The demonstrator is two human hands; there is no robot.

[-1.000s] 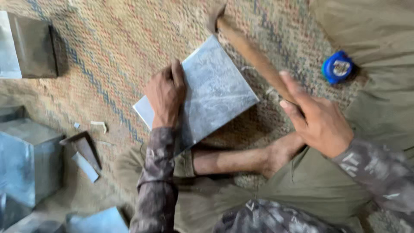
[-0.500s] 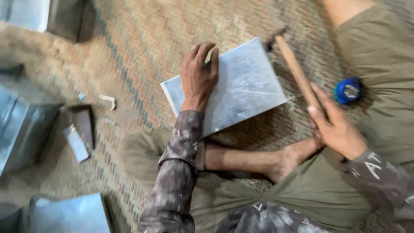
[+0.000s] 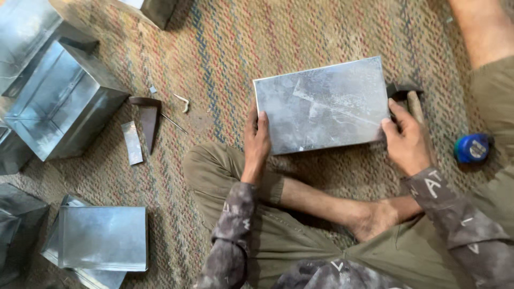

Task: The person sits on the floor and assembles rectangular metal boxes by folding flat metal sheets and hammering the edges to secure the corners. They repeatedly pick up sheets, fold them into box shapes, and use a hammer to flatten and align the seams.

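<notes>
Both hands, the left hand (image 3: pixel 257 142) and right hand (image 3: pixel 408 140), are clamping their fingers on opposite short edges of the flat grey rectangular metal sheet (image 3: pixel 324 104), unfolded above the crossed legs, while finished galvanised metal boxes (image 3: pixel 61 104) are sitting left of it.

Probably a tinsmith's floor workshop: metal boxes (image 3: pixel 64 107), woven mat (image 3: pixel 267 43).

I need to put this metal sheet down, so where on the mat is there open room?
Bare mat lies beyond the metal sheet, held by the left hand and right hand. A smaller patch lies between it and the blue tape measure. Metal boxes and scraps crowd the left.
</notes>
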